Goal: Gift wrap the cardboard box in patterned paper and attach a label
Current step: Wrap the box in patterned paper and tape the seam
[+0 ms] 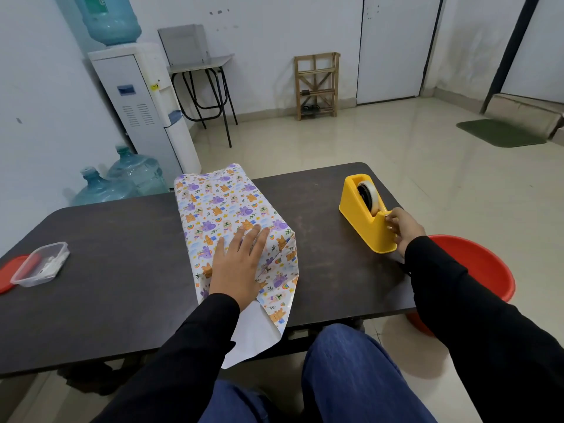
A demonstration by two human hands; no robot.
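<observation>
- the patterned paper [227, 209] lies in the middle of the frame on a dark table [106, 270], folded over the cardboard box, which it hides completely.
- its far end, toward the top of the frame, is loosely rounded. its near end is open, and a flap with a white underside [253, 334] hangs past the table's lower edge.
- the left hand [238, 264] lies flat on top of the wrapped box, fingers straight and slightly spread, palm pressing the paper down. it grips nothing.
- the right hand [403, 230] is at right of centre, fingers curled over the near cutter end of a yellow tape dispenser [366, 221]. whether the fingertips also pinch the tape end is too small to tell.
- a roll of clear tape [367, 192] sits in the dispenser, which stands well apart from the box.
- at the left edge of the table a clear plastic container [41, 264] rests beside a red lid [9, 276].
- a red tub [479, 267] stands on the floor at right, partly behind the right sleeve.
- upper left: a water dispenser [143, 108], with spare water bottles [122, 181] on the floor beside it.
- a wooden rack [317, 85] stands against the far wall at top centre.
</observation>
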